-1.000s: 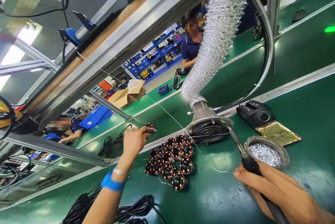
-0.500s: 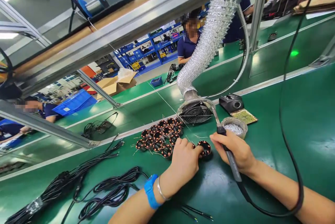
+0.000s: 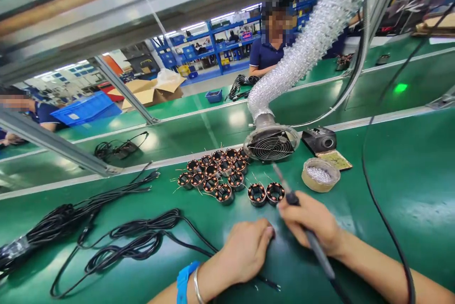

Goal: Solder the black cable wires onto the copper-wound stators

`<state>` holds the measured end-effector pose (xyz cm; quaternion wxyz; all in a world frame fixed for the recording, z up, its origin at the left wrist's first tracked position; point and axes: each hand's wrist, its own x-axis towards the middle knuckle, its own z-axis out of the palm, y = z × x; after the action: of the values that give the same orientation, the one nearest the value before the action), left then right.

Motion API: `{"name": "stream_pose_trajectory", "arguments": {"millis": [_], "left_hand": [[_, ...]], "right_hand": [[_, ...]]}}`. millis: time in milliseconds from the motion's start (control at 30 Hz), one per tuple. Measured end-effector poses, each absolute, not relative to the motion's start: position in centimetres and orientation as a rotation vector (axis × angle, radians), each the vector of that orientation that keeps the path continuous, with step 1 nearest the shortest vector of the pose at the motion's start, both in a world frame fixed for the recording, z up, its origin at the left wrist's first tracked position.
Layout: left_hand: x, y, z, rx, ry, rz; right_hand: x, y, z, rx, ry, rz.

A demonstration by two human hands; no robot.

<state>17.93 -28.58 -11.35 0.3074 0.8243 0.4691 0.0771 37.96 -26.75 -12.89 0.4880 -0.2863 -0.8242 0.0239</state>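
Observation:
My right hand (image 3: 314, 221) grips a soldering iron (image 3: 292, 198) by its dark handle, with the metal tip pointing up and away from me. Just beyond that hand stand two copper-wound motor stators (image 3: 256, 194), side by side with thin wire ends sticking up. My left hand (image 3: 249, 249) hovers low over the bench in front of them, its fingers curled together. What those fingers hold, if anything, is hidden. A black cable (image 3: 194, 247) passes beneath my left wrist, and stripped cable ends (image 3: 268, 283) show on its other side.
Several more stators (image 3: 211, 170) cluster behind. A round fume fan (image 3: 272, 145) on a foil duct stands at the bench edge. To its right are a tub of solder bits (image 3: 318, 174) and an iron stand (image 3: 320, 140). A cable bundle (image 3: 53, 228) lies left; co-workers sit across.
My left hand has left the stator and drawn back toward me, its fingers now lower on the bench. My right hand has brought the soldering iron's tip down and left, away from the fan's rim.

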Motion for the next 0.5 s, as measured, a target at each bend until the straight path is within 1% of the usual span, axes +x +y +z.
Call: {"name": "stream_pose_trajectory", "arguments": {"millis": [100, 233, 400, 500], "left_hand": [[17.2, -26.8, -12.5, 2.170, 1.321, 0.237], [16.5, -25.1, -13.2, 2.125, 1.343, 0.327], [16.2, -23.8, -13.7, 1.784, 1.285, 0.568], [16.2, -23.4, -13.9, 1.686, 1.217, 0.541]], "right_hand": [[38.3, -25.1, -14.2, -0.960, -1.918, -0.027], [37.8, -23.8, -15.7, -1.070, -1.979, 0.031], [38.1, -25.1, -15.7, -0.929, -2.051, 0.163], [38.3, -26.1, -15.4, -0.769, -2.138, 0.258]]}}
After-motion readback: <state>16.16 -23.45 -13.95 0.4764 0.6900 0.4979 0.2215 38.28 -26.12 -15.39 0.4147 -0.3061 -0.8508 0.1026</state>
